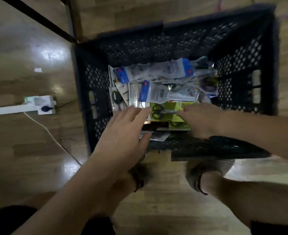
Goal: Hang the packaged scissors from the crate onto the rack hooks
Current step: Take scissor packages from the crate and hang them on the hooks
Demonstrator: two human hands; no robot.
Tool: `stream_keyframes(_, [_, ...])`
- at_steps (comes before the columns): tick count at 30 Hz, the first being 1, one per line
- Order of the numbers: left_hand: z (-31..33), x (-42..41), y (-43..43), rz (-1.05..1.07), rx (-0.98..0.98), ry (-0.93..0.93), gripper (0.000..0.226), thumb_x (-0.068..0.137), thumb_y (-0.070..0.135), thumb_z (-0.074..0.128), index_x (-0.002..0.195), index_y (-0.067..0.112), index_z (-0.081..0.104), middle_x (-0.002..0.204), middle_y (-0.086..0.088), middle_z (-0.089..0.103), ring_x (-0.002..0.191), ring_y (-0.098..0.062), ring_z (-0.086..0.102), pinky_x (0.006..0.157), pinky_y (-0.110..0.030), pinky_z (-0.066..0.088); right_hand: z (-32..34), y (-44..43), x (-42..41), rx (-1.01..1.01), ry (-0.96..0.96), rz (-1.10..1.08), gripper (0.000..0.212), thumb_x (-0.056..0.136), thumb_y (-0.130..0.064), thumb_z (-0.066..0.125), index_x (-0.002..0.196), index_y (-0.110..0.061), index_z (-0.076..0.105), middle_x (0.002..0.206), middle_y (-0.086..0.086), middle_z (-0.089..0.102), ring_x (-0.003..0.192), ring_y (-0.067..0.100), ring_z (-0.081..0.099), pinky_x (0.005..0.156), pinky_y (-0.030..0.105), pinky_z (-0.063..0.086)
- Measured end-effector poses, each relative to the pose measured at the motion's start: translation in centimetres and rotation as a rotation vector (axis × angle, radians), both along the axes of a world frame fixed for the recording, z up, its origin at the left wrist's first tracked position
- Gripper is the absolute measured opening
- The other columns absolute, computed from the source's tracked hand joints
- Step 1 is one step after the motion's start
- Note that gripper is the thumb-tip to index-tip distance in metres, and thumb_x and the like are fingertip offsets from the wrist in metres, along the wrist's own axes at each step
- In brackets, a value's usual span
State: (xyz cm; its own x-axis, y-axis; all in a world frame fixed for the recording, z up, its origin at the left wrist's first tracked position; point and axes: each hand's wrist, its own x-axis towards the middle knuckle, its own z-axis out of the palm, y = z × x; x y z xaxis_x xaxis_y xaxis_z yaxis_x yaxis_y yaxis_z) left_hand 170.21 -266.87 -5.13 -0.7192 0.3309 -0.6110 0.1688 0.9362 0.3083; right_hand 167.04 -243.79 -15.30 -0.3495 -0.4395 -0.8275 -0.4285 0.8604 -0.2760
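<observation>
Inside the crate (139, 48), yellow-green packaged scissors (167, 112) lie between wide-spread left hand (124, 133) and right hand (200, 121), grip unclear.

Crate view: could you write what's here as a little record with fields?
Container: black perforated crate on wooden floor
Contents: jumbled scissors, blue-topped packs, a green pack
Left hand: open, reaching in beside the green pack
Right hand: touching the green pack; grip unclear
Nearby: white power strip

single head camera, facing steeply down, close over crate (156, 46), floor (24, 150) around.
</observation>
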Motion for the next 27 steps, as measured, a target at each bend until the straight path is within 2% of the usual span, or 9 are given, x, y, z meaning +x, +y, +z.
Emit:
stream_keyframes(4, [-4.4, -0.1, -0.9, -0.126, -0.001, -0.031, 0.068, 0.097, 0.053, 0.042, 0.16, 0.04, 0.019, 0.163, 0.016, 0.028, 0.152, -0.007, 0.018, 0.127, -0.032, 0.018, -8.5, -1.2, -2.3, -0.01, 0.144, 0.141, 0.069, 0.089, -0.045, 0.068, 0.144, -0.02, 0.035, 0.132, 0.01, 0.052, 0.118, 0.032, 0.055, 0.081, 0.037, 0.045])
stream_keyframes(8, [-3.7, -2.7, -3.1, -0.071, 0.001, 0.13, 0.064, 0.093, 0.064, 0.038, 0.155, 0.046, 0.03, 0.151, 0.032, 0.032, 0.142, 0.003, 0.029, 0.119, -0.024, 0.024, -14.0, -4.3, -1.7, 0.057, 0.267, 0.292, 0.093, 0.08, -0.045, 0.071, 0.153, -0.018, 0.02, 0.144, 0.016, 0.039, 0.128, 0.035, 0.045, 0.091, 0.045, 0.046])
stream_keyframes(11, [-2.6, -3.9, -2.6, 0.003, -0.04, 0.193, 0.061, 0.093, 0.066, 0.04, 0.151, 0.047, 0.036, 0.145, 0.024, 0.049, 0.134, -0.002, 0.043, 0.108, -0.025, 0.037, -13.9, -5.3, -1.9, 0.015, 0.338, 0.28, 0.071, 0.089, -0.029, 0.063, 0.149, -0.012, 0.029, 0.14, 0.019, 0.046, 0.122, 0.037, 0.049, 0.087, 0.047, 0.05])
stream_keyframes(13, [-2.3, -4.0, -1.3, 0.006, -0.062, 0.153, 0.059, 0.095, 0.064, 0.04, 0.152, 0.047, 0.033, 0.146, 0.024, 0.047, 0.136, -0.003, 0.041, 0.109, -0.027, 0.037, -12.7, -4.8, -2.6, -0.037, 0.281, 0.264, 0.045, 0.097, -0.02, 0.051, 0.141, -0.011, 0.041, 0.135, 0.015, 0.057, 0.119, 0.035, 0.058, 0.087, 0.043, 0.051])
stream_keyframes(15, [-2.7, -4.0, -0.2, -0.01, -0.081, 0.105, 0.059, 0.097, 0.059, 0.043, 0.153, 0.046, 0.029, 0.148, 0.023, 0.044, 0.139, -0.004, 0.039, 0.112, -0.028, 0.035, -11.6, -3.8, -3.1, 0.012, 0.178, 0.277, 0.044, 0.094, -0.022, 0.059, 0.135, -0.015, 0.046, 0.134, 0.008, 0.061, 0.118, 0.03, 0.062, 0.089, 0.039, 0.052])
stream_keyframes(19, [-4.2, -3.4, 1.4, -0.052, -0.109, 0.028, 0.052, 0.102, 0.055, 0.044, 0.151, 0.046, 0.03, 0.14, 0.02, 0.047, 0.128, -0.006, 0.048, 0.104, -0.032, 0.045, -12.8, -2.3, -2.5, 0.147, 0.129, 0.26, 0.104, 0.078, -0.057, 0.079, 0.155, -0.018, 0.02, 0.153, 0.012, 0.036, 0.134, 0.033, 0.047, 0.091, 0.047, 0.048])
stream_keyframes(21, [-4.7, -2.8, 1.6, -0.075, -0.129, -0.026, 0.051, 0.103, 0.056, 0.044, 0.151, 0.046, 0.03, 0.14, 0.021, 0.047, 0.126, -0.005, 0.049, 0.102, -0.032, 0.047, -13.9, -2.7, -1.3, 0.172, 0.234, 0.273, 0.116, 0.076, -0.059, 0.078, 0.157, -0.015, 0.008, 0.155, 0.018, 0.025, 0.137, 0.038, 0.038, 0.095, 0.057, 0.045])
stream_keyframes(24, [-4.7, -2.9, 1.9, -0.08, -0.13, -0.036, 0.051, 0.101, 0.058, 0.044, 0.15, 0.047, 0.031, 0.139, 0.022, 0.048, 0.127, -0.003, 0.048, 0.103, -0.032, 0.046, -14.9, -3.8, -0.1, 0.108, 0.275, 0.203, 0.098, 0.08, -0.042, 0.073, 0.151, -0.009, 0.015, 0.146, 0.022, 0.032, 0.126, 0.04, 0.044, 0.096, 0.054, 0.045])
stream_keyframes(27, [-5.1, -3.5, 1.8, -0.03, -0.112, -0.049, 0.049, 0.1, 0.055, 0.047, 0.147, 0.046, 0.036, 0.137, 0.019, 0.051, 0.126, -0.006, 0.05, 0.101, -0.035, 0.047, -12.4, -3.9, -1.5, 0.004, 0.128, 0.112, 0.068, 0.079, -0.033, 0.072, 0.137, -0.014, 0.043, 0.13, 0.013, 0.054, 0.115, 0.031, 0.058, 0.09, 0.039, 0.049])
